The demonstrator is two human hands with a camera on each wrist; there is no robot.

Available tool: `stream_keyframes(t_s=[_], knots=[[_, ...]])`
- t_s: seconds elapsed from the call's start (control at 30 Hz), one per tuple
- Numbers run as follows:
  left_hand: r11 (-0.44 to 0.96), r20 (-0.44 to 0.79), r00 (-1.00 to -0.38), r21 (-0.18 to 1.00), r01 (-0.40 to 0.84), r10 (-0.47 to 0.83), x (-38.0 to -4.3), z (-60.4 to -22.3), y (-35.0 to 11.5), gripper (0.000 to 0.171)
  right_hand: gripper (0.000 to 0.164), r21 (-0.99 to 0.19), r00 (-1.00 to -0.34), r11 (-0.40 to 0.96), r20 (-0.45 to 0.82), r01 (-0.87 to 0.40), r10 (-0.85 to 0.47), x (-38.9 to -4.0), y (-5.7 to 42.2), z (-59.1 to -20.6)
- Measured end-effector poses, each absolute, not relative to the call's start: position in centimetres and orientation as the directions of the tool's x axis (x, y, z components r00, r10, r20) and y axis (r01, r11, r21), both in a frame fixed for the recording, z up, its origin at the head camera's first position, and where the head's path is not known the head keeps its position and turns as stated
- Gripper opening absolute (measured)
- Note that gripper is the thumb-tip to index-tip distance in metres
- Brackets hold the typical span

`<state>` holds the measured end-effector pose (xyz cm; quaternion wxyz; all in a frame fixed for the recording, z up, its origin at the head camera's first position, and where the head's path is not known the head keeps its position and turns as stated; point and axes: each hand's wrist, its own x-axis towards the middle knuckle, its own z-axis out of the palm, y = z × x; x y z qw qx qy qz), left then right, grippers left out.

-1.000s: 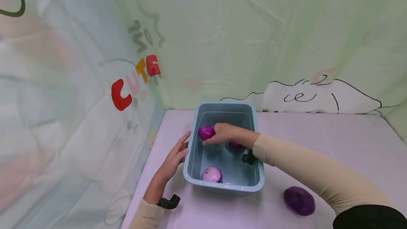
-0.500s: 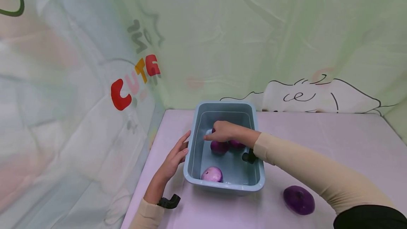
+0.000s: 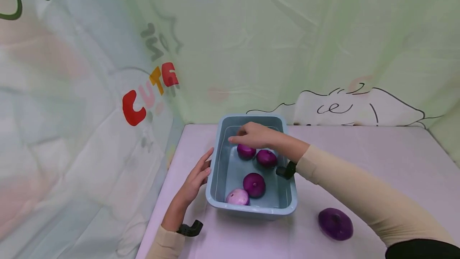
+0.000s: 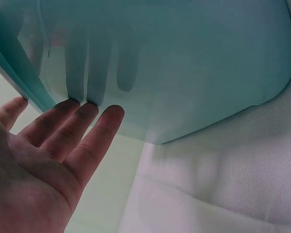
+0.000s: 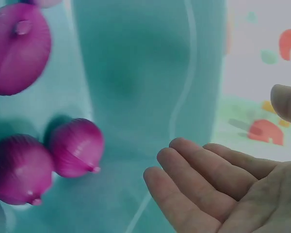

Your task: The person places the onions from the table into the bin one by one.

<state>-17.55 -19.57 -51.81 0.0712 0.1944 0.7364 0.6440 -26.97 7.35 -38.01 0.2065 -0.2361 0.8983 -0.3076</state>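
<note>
A blue-grey plastic basin (image 3: 212, 189) stands on the table with several purple onions inside. Two dark onions, one onion (image 3: 246, 152) and another onion (image 3: 266, 158), lie side by side toward the back. Nearer the front, a larger dark onion (image 3: 254, 185) sits against a pale pinkish onion (image 3: 238, 197). My right hand (image 3: 254, 135) hovers over the back of the basin, its fingers relaxed and holding nothing, as the right wrist view confirms. With straight fingers, my left hand (image 3: 193, 181) rests its fingertips against the basin's left outer wall.
A dark purple, flattened round vegetable (image 3: 336, 224) lies on the table to the right of the basin. The pale lilac table (image 3: 363, 163) ends at printed curtains (image 3: 237, 47) at the back and left.
My right hand has let go of an onion in the basin and lifted up and back. The larger onion has rolled forward against the pale one. My left hand has stayed put.
</note>
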Motion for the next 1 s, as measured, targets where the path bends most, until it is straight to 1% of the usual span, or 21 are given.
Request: stream_keyframes(t_s=[0.3, 0.47, 0.63, 0.87, 1.0], knots=[[0.1, 0.145, -0.918, 0.976, 0.195, 0.369, -17.5, -51.9, -19.5, 0.06, 0.062, -0.726, -0.831, 0.619, -0.12, -0.3, -0.543, -26.2, 9.6, -34.3], [0.101, 0.149, -0.916, 0.975, 0.199, 0.373, -17.6, -52.0, -19.5, 0.06, 0.066, -0.756, -0.844, 0.585, -0.083, -0.293, -0.529, -25.1, 11.5, -32.9], [0.093, 0.154, -0.914, 0.975, 0.202, 0.375, -17.5, -52.3, -19.6, 0.059, 0.068, -0.764, -0.871, 0.582, -0.054, -0.278, -0.487, -24.1, 14.0, -32.7], [0.091, 0.161, -0.914, 0.974, 0.209, 0.373, -17.4, -52.2, -19.6, 0.059, 0.062, -0.817, -0.89, 0.515, -0.004, -0.26, -0.456, -22.6, 17.4, -33.2], [0.092, 0.161, -0.913, 0.974, 0.209, 0.374, -17.5, -52.1, -19.6, 0.059, 0.065, -0.786, -0.915, 0.551, 0.046, -0.281, -0.401, -21.6, 19.0, -34.0]])
